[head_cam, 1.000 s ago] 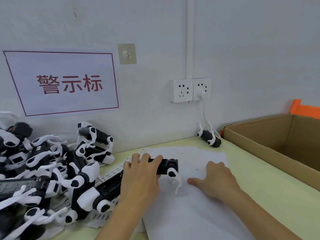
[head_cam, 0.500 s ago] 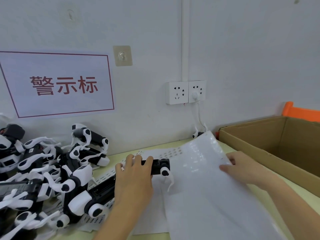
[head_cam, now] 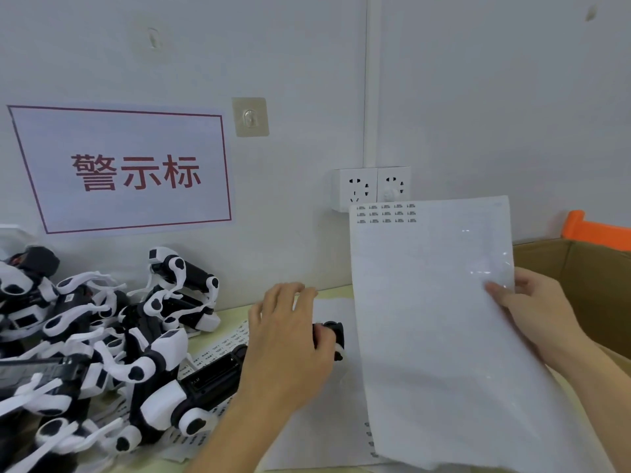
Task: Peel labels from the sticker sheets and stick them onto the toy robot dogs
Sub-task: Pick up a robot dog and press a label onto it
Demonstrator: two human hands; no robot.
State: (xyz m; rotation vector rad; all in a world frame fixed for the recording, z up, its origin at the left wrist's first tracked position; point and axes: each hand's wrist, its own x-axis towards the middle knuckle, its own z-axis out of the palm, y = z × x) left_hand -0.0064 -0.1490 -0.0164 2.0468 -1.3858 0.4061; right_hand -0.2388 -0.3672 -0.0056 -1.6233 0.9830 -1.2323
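My right hand (head_cam: 532, 312) grips the right edge of a large white sticker sheet (head_cam: 433, 329) and holds it upright above the table; a few rows of small printed labels remain at its top left corner. My left hand (head_cam: 286, 339) rests on top of a black and white toy robot dog (head_cam: 211, 373) lying on the table, its fingers curled over the dog's black body. Another sticker sheet (head_cam: 321, 428) lies flat under the dog. More label strips (head_cam: 222, 349) lie beside it.
A pile of several black and white toy robot dogs (head_cam: 68, 336) fills the left of the table. An open cardboard box (head_cam: 580, 288) stands at the right, with an orange object (head_cam: 594, 230) behind it. Wall sockets (head_cam: 372, 187) and a red-lettered sign (head_cam: 126, 169) are on the wall.
My right hand has taken the top sticker sheet off the table and lifted it upright to the right. My left hand has stayed on the toy dog.
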